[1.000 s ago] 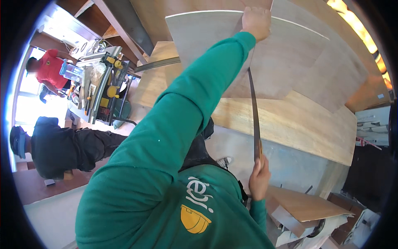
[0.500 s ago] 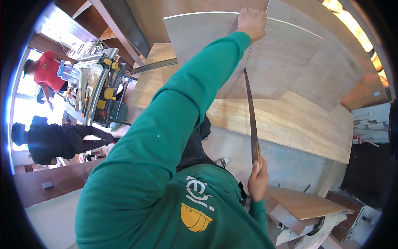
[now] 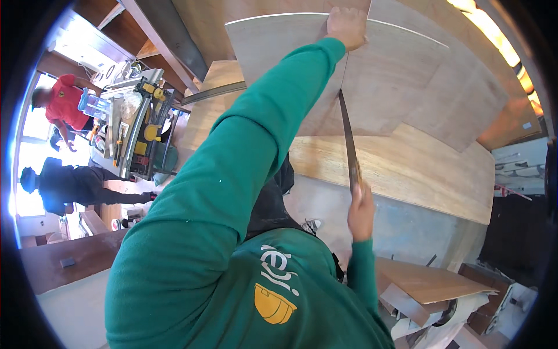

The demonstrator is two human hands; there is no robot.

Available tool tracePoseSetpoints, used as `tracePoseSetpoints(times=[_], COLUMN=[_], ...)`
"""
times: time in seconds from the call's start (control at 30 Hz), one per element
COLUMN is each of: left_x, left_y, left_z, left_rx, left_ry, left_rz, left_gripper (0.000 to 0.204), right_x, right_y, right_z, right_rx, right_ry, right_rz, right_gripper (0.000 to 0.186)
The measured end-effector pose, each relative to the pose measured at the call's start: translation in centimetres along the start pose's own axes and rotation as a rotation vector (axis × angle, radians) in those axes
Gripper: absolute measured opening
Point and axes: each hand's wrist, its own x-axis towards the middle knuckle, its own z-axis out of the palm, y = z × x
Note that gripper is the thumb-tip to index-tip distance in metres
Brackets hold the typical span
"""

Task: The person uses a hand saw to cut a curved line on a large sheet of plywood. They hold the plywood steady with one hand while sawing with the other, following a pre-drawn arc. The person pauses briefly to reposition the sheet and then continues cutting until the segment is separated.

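My left hand (image 3: 346, 28) is closed over the top edge of a thin pale board (image 3: 274, 61), my green sleeve crossing the middle of the view. A long dark saw blade (image 3: 349, 136) runs from a dark line in the board down to a wooden handle, gripped by my right hand (image 3: 360, 212). The blade's far tip meets the board, which stands on a light wooden bench panel (image 3: 442, 186). Another pale sheet (image 3: 479, 107) lies behind it at the right.
At the left, a person in red (image 3: 67, 104) and another in dark clothes (image 3: 64, 186) stand by a cluttered tool table (image 3: 137, 104). A metal rail (image 3: 212, 92) crosses the panel. Offcuts (image 3: 430, 282) lie at the lower right, above a concrete floor (image 3: 407, 232).
My right hand has moved upward, pushing the saw further along toward the board. My left hand appears slightly further left in view. The person in dark clothes has moved away.
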Motion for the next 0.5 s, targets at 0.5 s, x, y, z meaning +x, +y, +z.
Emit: tracePoseSetpoints(times=[0.5], left_x=[0.0], left_y=[0.6], left_z=[0.2], left_rx=[-0.037], left_ry=[0.059], left_rz=[0.035], left_gripper=[0.055], right_x=[10.9], right_y=[-2.5], right_z=[4.7], right_rx=[0.020], right_ry=[0.064], right_rz=[-0.074], right_gripper=[0.041])
